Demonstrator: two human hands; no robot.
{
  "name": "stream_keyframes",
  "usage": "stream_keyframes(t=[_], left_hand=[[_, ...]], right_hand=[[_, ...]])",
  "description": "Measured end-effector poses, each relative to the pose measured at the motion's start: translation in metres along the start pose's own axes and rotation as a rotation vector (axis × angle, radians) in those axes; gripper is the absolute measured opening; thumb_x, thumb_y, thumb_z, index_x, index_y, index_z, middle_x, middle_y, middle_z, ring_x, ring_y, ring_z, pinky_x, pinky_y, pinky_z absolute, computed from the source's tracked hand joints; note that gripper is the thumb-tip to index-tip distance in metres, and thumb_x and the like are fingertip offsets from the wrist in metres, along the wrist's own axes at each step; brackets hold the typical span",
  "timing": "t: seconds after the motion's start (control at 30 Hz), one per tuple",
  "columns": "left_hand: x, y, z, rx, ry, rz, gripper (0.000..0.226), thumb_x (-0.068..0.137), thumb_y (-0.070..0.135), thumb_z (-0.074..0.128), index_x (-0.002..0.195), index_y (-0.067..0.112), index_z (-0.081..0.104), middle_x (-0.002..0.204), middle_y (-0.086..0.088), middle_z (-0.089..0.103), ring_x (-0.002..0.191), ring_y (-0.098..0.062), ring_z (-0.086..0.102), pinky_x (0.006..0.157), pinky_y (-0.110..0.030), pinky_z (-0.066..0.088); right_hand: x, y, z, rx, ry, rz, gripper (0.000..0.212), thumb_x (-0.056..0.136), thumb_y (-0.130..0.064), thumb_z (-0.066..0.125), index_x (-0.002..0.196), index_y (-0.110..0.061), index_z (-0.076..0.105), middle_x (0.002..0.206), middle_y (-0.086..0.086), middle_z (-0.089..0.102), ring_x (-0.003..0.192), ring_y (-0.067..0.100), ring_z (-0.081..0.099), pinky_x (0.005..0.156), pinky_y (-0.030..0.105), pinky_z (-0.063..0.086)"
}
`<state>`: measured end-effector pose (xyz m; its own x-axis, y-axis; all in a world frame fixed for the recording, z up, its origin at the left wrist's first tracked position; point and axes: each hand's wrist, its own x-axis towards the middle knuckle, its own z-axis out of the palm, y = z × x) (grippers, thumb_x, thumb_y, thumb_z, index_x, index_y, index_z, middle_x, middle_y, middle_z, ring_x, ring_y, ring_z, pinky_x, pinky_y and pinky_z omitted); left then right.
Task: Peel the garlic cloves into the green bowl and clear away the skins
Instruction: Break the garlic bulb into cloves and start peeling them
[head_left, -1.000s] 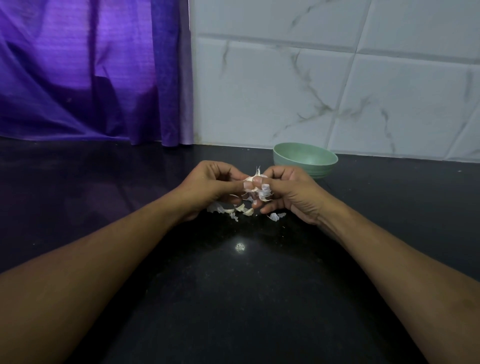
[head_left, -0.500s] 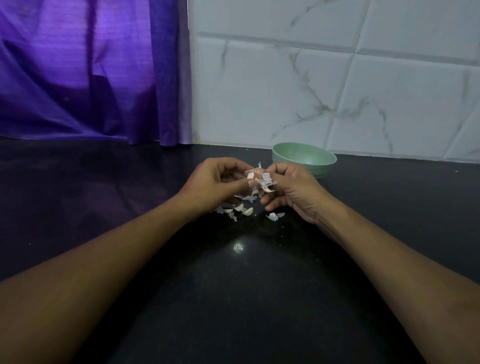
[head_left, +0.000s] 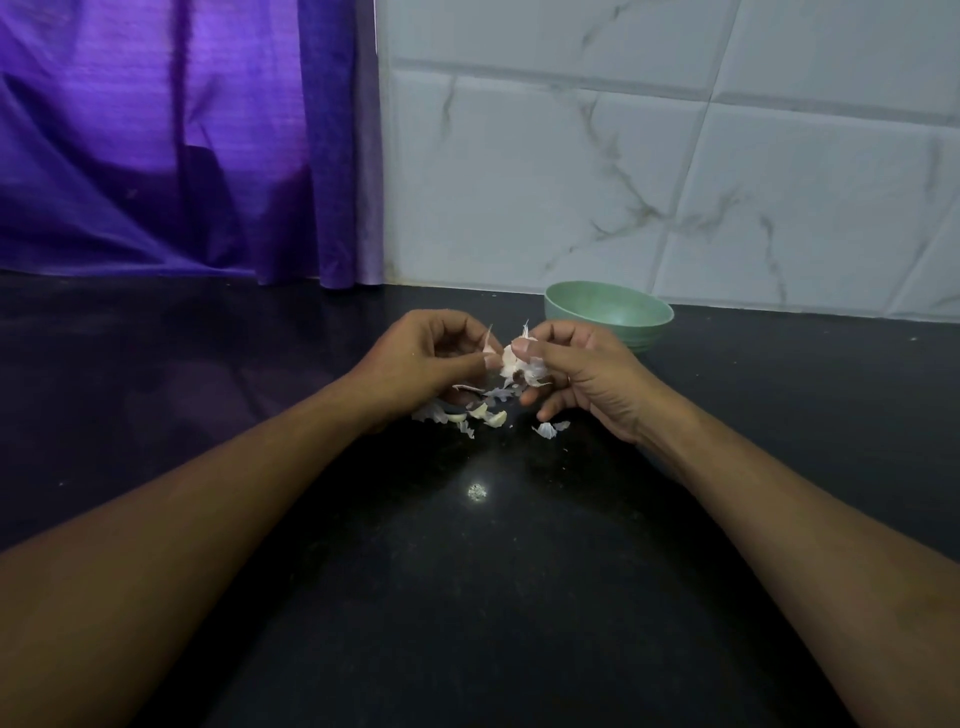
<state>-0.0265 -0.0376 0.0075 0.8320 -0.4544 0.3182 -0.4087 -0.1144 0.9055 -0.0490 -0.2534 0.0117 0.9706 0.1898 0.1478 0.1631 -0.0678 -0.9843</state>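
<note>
**Both hands on the garlic, mid-desk**

My forearms reach in from the near left and near right and meet at the middle of the dark desk (head_left: 467, 597), wrists raised off it. My right hand (head_left: 587, 374) grips the garlic (head_left: 519, 364), thumb on top and fingers curled beneath, and holds it just above the desk. My left hand (head_left: 421, 358) faces it, fingers curled in, with thumb and forefinger pinching a strip of skin (head_left: 488, 344) that stands up beside the garlic.

Below my hands, loose skins (head_left: 545, 430) and a few pale pieces that may be cloves (head_left: 496, 418) lie scattered on the desk. The green bowl (head_left: 644, 335) sits just beyond my right hand, near the tiled wall (head_left: 675, 182). I cannot see anything in it from here. A purple curtain (head_left: 156, 140) hangs at far left.
</note>
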Motion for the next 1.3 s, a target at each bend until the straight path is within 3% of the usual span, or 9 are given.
stream_keyframes(t=[0.13, 0.33, 0.47, 0.63, 0.73, 0.93, 1.07, 1.2, 1.3], left_hand=[[0.0011, -0.0030, -0.0043, 0.130, -0.059, 0.005, 0.013, 0.096, 0.002, 0.070, 0.108, 0.000, 0.071, 0.086, -0.020, 0.069, 0.075, -0.018, 0.067, 0.066, -0.028, 0.059], [0.0024, -0.0048, -0.0075, 0.331, -0.059, 0.038, 0.009, 0.095, 0.024, 0.075, 0.095, 0.017, 0.080, 0.081, -0.006, 0.078, 0.071, -0.015, 0.072, 0.067, -0.032, 0.061], [0.0029, -0.0056, -0.0031, 0.276, 0.047, 0.061, 0.015, 0.089, 0.026, 0.082, 0.100, 0.017, 0.076, 0.089, -0.005, 0.077, 0.070, -0.014, 0.070, 0.063, -0.032, 0.061], [0.0025, -0.0058, -0.0019, 0.088, -0.007, 0.025, 0.024, 0.090, 0.021, 0.080, 0.113, 0.014, 0.075, 0.090, -0.009, 0.077, 0.075, -0.017, 0.068, 0.065, -0.032, 0.059], [0.0014, -0.0078, -0.0011, 0.010, 0.007, -0.004, 0.023, 0.090, 0.020, 0.079, 0.111, 0.010, 0.076, 0.079, -0.005, 0.074, 0.071, -0.013, 0.066, 0.062, -0.027, 0.056], [0.0018, -0.0091, -0.0008, 0.030, 0.045, 0.005, 0.021, 0.091, 0.015, 0.078, 0.109, 0.006, 0.075, 0.090, -0.018, 0.076, 0.075, -0.015, 0.070, 0.064, -0.026, 0.059], [0.0023, -0.0086, 0.0008, -0.029, 0.050, 0.003, 0.017, 0.098, 0.011, 0.069, 0.111, 0.002, 0.074, 0.092, -0.014, 0.075, 0.078, -0.014, 0.071, 0.065, -0.025, 0.061], [0.0016, -0.0070, 0.0013, -0.013, 0.017, -0.012, 0.024, 0.091, 0.016, 0.078, 0.112, 0.007, 0.074, 0.102, -0.021, 0.076, 0.087, -0.021, 0.073, 0.072, -0.032, 0.063], [0.0021, -0.0060, 0.0013, -0.058, 0.042, -0.038, 0.023, 0.087, 0.014, 0.081, 0.107, 0.006, 0.072, 0.094, -0.019, 0.076, 0.083, -0.022, 0.073, 0.069, -0.032, 0.064]], right_hand=[[0.0021, 0.0029, -0.0010, -0.023, 0.038, 0.008, 0.019, 0.096, -0.015, 0.071, 0.110, -0.003, 0.069, 0.085, 0.013, 0.070, 0.061, 0.023, 0.068, 0.045, 0.027, 0.055], [0.0026, 0.0029, -0.0027, -0.006, 0.023, 0.026, 0.020, 0.090, 0.001, 0.071, 0.108, -0.005, 0.070, 0.089, 0.015, 0.073, 0.071, 0.023, 0.070, 0.053, 0.030, 0.058], [0.0028, 0.0028, 0.0000, 0.024, -0.011, 0.027, 0.030, 0.081, 0.008, 0.076, 0.108, -0.001, 0.066, 0.087, 0.016, 0.073, 0.068, 0.023, 0.070, 0.054, 0.028, 0.059], [0.0000, 0.0017, 0.0010, 0.039, -0.068, 0.018, 0.038, 0.070, -0.013, 0.085, 0.102, -0.002, 0.067, 0.083, 0.014, 0.073, 0.066, 0.022, 0.071, 0.061, 0.031, 0.063], [0.0000, 0.0035, 0.0004, 0.049, -0.080, 0.026, 0.035, 0.073, -0.005, 0.082, 0.104, 0.003, 0.067, 0.084, 0.017, 0.074, 0.070, 0.024, 0.074, 0.067, 0.033, 0.065], [0.0011, 0.0060, 0.0012, 0.040, -0.070, 0.047, 0.035, 0.080, 0.017, 0.074, 0.112, 0.006, 0.067, 0.095, 0.024, 0.074, 0.081, 0.029, 0.076, 0.080, 0.039, 0.065], [0.0009, 0.0028, 0.0006, 0.034, -0.038, 0.037, 0.026, 0.082, 0.010, 0.076, 0.106, 0.003, 0.068, 0.091, 0.024, 0.075, 0.076, 0.028, 0.077, 0.072, 0.036, 0.066], [-0.0004, 0.0000, 0.0032, -0.008, -0.002, 0.027, 0.022, 0.081, 0.005, 0.078, 0.099, 0.003, 0.066, 0.080, 0.020, 0.074, 0.068, 0.025, 0.075, 0.063, 0.034, 0.065], [0.0002, -0.0007, 0.0015, -0.024, 0.005, 0.020, 0.022, 0.080, 0.003, 0.080, 0.096, 0.002, 0.065, 0.075, 0.017, 0.072, 0.065, 0.024, 0.074, 0.061, 0.034, 0.065]])
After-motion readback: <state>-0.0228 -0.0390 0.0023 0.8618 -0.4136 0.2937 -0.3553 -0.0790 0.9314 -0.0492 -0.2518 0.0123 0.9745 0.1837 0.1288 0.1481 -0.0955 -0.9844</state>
